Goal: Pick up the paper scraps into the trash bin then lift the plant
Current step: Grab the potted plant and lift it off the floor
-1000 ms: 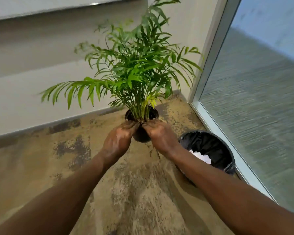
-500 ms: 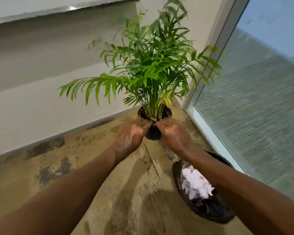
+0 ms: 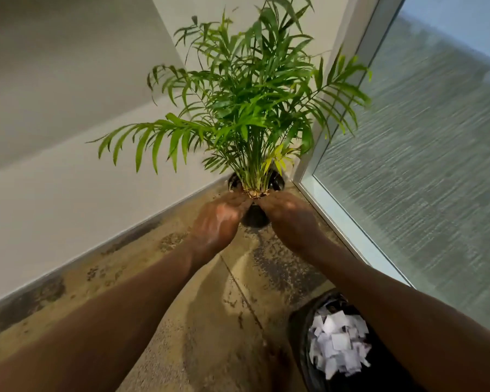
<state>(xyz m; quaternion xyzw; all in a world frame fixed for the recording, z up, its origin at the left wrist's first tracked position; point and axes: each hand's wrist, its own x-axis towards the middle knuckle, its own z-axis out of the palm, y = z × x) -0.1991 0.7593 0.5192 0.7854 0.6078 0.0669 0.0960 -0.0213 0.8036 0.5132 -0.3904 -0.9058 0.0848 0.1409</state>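
Trash bin [image 3: 300,346]: black, lined, on the floor [image 3: 204,321] near the lower right, beside the window frame [image 3: 348,241]; partly covered by the right forearm. Paper scraps [image 3: 337,342]: white, heaped inside the bin. Nothing between bin and plant except bare floor and the forearm crossing above.

Plant [image 3: 252,108]: small green palm in a dark round pot [image 3: 255,216], held in the room corner where wall [image 3: 54,179] and window frame meet. Fronds spread wide, one long frond reaching left across the wall, upper fronds overlapping the frame. Whether the pot base touches the floor: cannot tell.

Left hand [image 3: 218,219]: clamped on the left side of the pot rim, fingers curled over toward the stems. Right hand [image 3: 289,216]: clamped on the right side of the rim, likewise curled. Fingertips of both nearly meeting at the stem base; pot front visible between the wrists.

Floor: tan concrete, mottled with dark stains, a thin seam running diagonally below the pot. Dark baseboard strip [image 3: 77,267] along the foot of the pale wall. Window pane [image 3: 422,165]: frosted, streaked texture, filling the right side.
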